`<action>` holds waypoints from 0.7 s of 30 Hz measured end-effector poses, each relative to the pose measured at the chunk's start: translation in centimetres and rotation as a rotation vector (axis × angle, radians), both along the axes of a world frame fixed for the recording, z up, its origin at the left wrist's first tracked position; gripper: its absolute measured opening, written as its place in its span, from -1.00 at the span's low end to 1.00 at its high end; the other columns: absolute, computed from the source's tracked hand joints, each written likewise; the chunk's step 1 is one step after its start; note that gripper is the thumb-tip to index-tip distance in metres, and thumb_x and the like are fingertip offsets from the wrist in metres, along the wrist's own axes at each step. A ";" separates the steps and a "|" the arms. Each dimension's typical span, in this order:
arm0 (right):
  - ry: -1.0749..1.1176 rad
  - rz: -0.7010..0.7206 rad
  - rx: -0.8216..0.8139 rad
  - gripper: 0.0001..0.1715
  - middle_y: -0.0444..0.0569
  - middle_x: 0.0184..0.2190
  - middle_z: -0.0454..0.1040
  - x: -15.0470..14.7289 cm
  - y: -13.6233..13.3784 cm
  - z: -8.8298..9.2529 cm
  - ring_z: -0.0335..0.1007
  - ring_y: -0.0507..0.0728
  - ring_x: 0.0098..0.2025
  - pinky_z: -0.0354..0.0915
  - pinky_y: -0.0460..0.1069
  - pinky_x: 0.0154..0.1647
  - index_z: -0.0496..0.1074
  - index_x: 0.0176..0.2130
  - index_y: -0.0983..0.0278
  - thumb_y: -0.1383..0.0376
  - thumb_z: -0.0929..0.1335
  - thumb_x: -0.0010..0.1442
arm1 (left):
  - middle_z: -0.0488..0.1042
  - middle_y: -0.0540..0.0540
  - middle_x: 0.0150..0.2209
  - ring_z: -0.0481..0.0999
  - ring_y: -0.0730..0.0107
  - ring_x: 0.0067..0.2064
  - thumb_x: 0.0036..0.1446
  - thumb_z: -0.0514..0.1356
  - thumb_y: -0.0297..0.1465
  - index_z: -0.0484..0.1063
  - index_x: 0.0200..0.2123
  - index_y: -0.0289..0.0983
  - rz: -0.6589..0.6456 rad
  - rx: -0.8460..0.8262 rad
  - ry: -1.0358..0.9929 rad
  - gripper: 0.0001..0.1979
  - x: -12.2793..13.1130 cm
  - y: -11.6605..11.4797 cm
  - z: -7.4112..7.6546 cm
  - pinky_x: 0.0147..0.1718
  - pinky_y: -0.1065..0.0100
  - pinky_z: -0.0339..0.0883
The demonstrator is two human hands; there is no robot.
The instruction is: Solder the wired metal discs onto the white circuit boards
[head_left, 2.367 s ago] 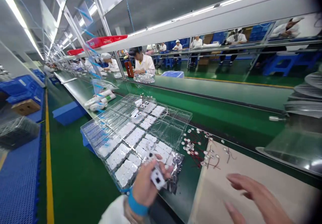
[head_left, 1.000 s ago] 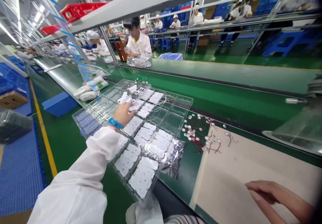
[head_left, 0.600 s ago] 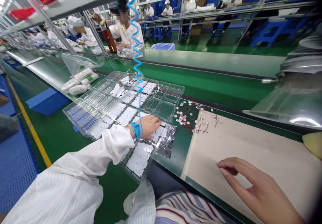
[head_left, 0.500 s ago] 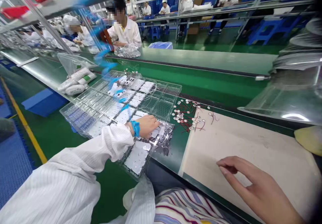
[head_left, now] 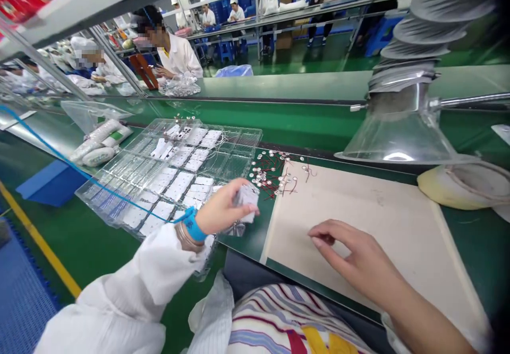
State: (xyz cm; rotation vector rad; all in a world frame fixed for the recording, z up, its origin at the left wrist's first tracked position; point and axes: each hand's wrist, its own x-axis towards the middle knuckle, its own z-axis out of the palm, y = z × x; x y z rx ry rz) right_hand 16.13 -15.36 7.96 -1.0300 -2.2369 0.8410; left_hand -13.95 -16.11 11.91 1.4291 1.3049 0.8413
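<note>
Risk: white module [head_left: 247, 199], held in a narrow pinch by the left hand [head_left: 219, 208] beside the plastic tray [head_left: 239, 149], could drop onto the red-wired discs [head_left: 271, 176] if the grip slackens; right hand [head_left: 350, 253] empty, fingers loosely curled.

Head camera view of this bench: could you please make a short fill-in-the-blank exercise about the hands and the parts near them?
1. The flat wrist strap on the left hand is ____ in colour.
2. The small white square part is held in the ____ hand.
3. The flat beige mat lies under the ____ hand.
4. Thin ____ wires hang from the small round silver discs.

Missing words: blue; left; right; red.
</note>
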 end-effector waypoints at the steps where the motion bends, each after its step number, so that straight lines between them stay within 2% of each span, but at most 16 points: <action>1: 0.014 0.011 -0.022 -0.82 -0.10 -0.35 0.50 -0.4 0.1 0.0 0.43 0.04 -0.35 0.37 -0.06 -0.31 0.44 -0.26 0.16 0.23 0.26 0.28 | 0.52 -0.06 -0.37 0.57 0.26 -0.32 0.04 0.29 -0.18 0.21 -0.10 -0.22 0.005 -0.101 -0.168 -0.55 1.8 -0.4 -0.7 -0.34 0.30 0.40; 3: 0.048 0.012 -0.098 -0.84 -0.10 -0.34 0.50 -1.0 0.2 -0.3 0.43 0.04 -0.34 0.38 -0.05 -0.30 0.43 -0.21 0.17 0.22 0.27 0.26 | 0.49 0.00 -0.40 0.56 0.30 -0.39 -0.06 0.37 -0.17 0.22 -0.16 -0.22 0.075 -0.238 -0.413 -0.50 5.3 -1.0 -2.6 -0.40 0.33 0.40; 6: 0.097 -0.059 -0.238 -0.71 -0.10 -0.32 0.48 -1.1 0.2 -1.5 0.42 0.05 -0.35 0.38 -0.05 -0.34 0.36 -0.11 0.20 0.17 0.38 0.17 | 0.47 0.04 -0.39 0.53 0.41 -0.38 -0.15 0.43 -0.20 0.27 -0.17 -0.25 0.228 -0.276 -0.615 -0.46 10.2 -1.1 -5.1 -0.39 0.40 0.38; 7: 0.099 -0.103 -0.258 -0.65 -0.09 -0.31 0.48 -1.0 0.3 -2.0 0.41 0.06 -0.36 0.38 -0.05 -0.36 0.35 -0.11 0.21 0.17 0.42 0.12 | 0.47 0.03 -0.37 0.52 0.44 -0.36 -0.15 0.44 -0.21 0.30 -0.17 -0.26 0.270 -0.282 -0.668 -0.47 11.7 -1.1 -5.7 -0.37 0.43 0.38; 10: 0.068 -0.256 -0.207 -0.69 -0.10 -0.35 0.46 0.2 0.8 -3.3 0.40 0.06 -0.37 0.35 -0.05 -0.37 0.36 -0.17 0.23 0.23 0.45 0.09 | 0.49 -0.02 -0.27 0.51 0.42 -0.24 -0.14 0.43 -0.26 0.35 -0.15 -0.26 0.326 -0.363 -0.803 -0.51 14.9 -0.9 -6.7 -0.30 0.43 0.40; 13: 0.011 -0.312 -0.096 -0.74 -0.10 -0.32 0.46 2.0 1.3 -4.0 0.39 0.03 -0.39 0.34 -0.07 -0.39 0.41 -0.18 0.23 0.26 0.46 0.11 | 0.51 -0.08 -0.18 0.52 0.35 -0.17 -0.16 0.44 -0.29 0.36 -0.11 -0.26 0.296 -0.410 -0.800 -0.47 16.6 -0.5 -7.5 -0.27 0.38 0.43; 17: -0.227 -0.333 0.109 -0.86 -0.10 -0.26 0.48 4.0 2.2 -4.2 0.35 -0.02 -0.45 0.31 -0.11 -0.42 0.42 -0.20 0.23 0.28 0.41 0.19 | 0.54 -0.15 -0.19 0.56 0.24 -0.19 -0.18 0.44 -0.25 0.33 -0.10 -0.27 0.292 -0.415 -0.694 -0.42 17.2 0.4 -8.9 -0.33 0.34 0.46; 21: -0.396 -0.319 0.232 -0.89 -0.03 -0.29 0.49 4.7 4.6 -4.4 0.39 0.10 -0.26 0.25 -0.04 -0.29 0.45 -0.19 0.25 0.32 0.32 0.28 | 0.55 -0.16 -0.20 0.60 0.15 -0.16 -0.16 0.42 -0.28 0.29 -0.15 -0.27 0.383 -0.418 -0.690 -0.47 16.8 1.1 -9.3 -0.24 0.22 0.50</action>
